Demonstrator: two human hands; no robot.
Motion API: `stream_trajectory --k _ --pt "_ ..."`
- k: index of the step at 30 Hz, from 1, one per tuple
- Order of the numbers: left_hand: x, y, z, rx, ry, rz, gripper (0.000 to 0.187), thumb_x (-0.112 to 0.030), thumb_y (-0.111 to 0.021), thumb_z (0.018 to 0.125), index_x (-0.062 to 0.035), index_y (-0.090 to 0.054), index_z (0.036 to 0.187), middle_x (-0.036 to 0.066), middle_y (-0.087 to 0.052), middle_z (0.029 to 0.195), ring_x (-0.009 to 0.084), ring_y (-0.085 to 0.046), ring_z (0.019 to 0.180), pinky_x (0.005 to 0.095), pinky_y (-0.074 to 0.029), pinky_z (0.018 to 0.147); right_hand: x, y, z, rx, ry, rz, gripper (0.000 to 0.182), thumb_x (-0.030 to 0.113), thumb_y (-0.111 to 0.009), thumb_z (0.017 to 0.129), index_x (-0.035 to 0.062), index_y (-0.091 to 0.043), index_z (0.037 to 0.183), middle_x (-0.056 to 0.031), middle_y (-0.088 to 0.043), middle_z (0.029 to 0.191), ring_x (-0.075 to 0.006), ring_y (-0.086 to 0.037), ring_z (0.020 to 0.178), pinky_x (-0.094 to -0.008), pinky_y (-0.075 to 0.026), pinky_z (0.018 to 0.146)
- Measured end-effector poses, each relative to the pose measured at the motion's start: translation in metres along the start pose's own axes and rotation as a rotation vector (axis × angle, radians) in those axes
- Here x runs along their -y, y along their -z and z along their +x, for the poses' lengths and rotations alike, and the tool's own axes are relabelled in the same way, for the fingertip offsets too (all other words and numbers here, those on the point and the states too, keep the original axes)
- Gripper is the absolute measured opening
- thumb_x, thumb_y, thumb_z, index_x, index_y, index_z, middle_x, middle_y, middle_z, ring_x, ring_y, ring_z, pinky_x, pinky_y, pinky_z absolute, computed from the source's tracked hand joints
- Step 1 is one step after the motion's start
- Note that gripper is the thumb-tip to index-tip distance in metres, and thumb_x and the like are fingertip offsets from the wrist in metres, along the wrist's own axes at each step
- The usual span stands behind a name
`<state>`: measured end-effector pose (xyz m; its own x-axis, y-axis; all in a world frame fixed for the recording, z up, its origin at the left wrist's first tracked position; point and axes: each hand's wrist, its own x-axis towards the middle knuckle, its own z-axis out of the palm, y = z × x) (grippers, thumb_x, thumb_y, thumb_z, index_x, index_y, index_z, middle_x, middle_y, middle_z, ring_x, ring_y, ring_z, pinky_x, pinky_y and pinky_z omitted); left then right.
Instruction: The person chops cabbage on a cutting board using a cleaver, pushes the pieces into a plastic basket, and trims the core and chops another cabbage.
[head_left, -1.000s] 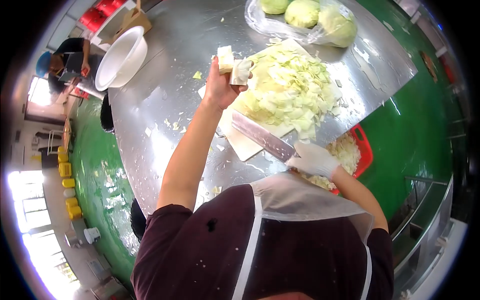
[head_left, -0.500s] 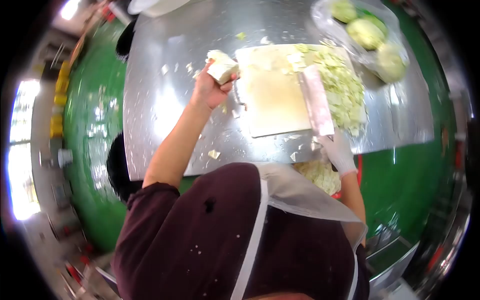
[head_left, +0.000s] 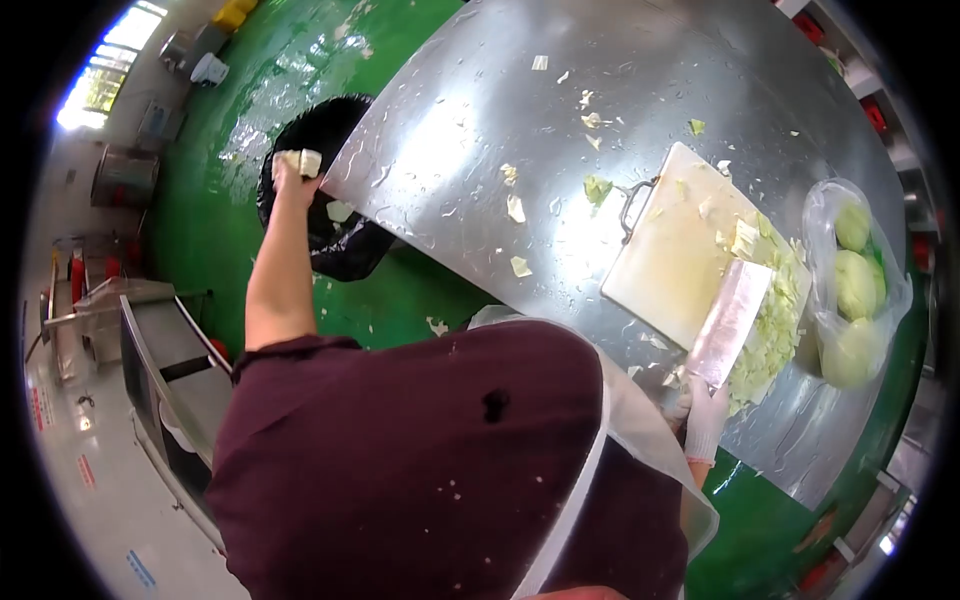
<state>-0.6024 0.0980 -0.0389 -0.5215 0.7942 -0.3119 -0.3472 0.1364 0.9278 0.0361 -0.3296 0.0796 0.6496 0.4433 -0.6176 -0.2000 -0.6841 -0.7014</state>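
Left hand (head_left: 290, 179) clutches chunks (head_left: 310, 163), right hand (head_left: 707, 412) clasps cleaver (head_left: 730, 322) — shredded cabbage (head_left: 778, 322) on board (head_left: 668, 250), uncut heads (head_left: 855, 285) beside it.

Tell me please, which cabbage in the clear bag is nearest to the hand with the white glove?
The lowest cabbage in the picture, inside the clear bag; the other cabbages lie above it, farther from the gloved right hand.

Head-worn camera, close above chest (head_left: 420, 430), facing forward and down across metal table (head_left: 470, 160).
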Motion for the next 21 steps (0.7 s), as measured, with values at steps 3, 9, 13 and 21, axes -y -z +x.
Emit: stream_trajectory --k 3,9,13,21 --pt "0.055 0.091 0.037 -0.631 0.002 0.784 0.074 -0.059 -0.058 0.084 -0.0083 -0.044 0.137 0.016 -0.049 0.137 0.0392 -0.052 0.120 0.0473 -0.048 0.093 0.002 -0.004 0.001 -0.017 0.080 -0.016 0.029 0.015 -0.061 0.090 0.0007 -0.054 0.114 -0.0027 -0.052 0.069 -0.0100 -0.046 0.049 -0.0260 -0.038 0.043" --pt "0.102 0.011 -0.057 -0.114 -0.569 1.276 0.048 -0.027 -0.058 0.091 0.0000 -0.053 0.130 0.024 -0.054 0.130 0.0425 -0.052 0.121 0.0453 -0.045 0.101 -0.011 -0.004 -0.004 -0.087 0.095 -0.201 0.029 0.029 -0.064 0.089 0.0007 -0.061 0.095 -0.0091 -0.063 0.071 -0.0177 -0.058 0.053 -0.0332 -0.047 0.053" --pt "0.065 -0.143 -0.194 0.503 -1.174 1.090 0.045 -0.013 -0.059 0.092 0.0008 -0.048 0.133 0.021 -0.046 0.140 0.0368 -0.037 0.137 0.0449 -0.034 0.110 -0.033 -0.021 0.005 -0.200 0.315 -0.656 0.035 0.035 -0.057 0.088 0.0003 -0.059 0.091 -0.0233 -0.066 0.079 -0.0391 -0.065 0.073 -0.0481 -0.050 0.069" --pt "0.157 -0.295 -0.406 1.650 -1.145 0.886 0.082 -0.029 -0.075 0.081 0.0023 -0.032 0.144 0.026 -0.027 0.152 0.0430 -0.024 0.142 0.0491 -0.025 0.116 -0.014 -0.002 -0.029 -0.285 0.333 -0.560 0.031 0.035 -0.053 0.091 0.0043 -0.053 0.096 -0.0199 -0.064 0.082 -0.0410 -0.063 0.077 -0.0514 -0.048 0.070"
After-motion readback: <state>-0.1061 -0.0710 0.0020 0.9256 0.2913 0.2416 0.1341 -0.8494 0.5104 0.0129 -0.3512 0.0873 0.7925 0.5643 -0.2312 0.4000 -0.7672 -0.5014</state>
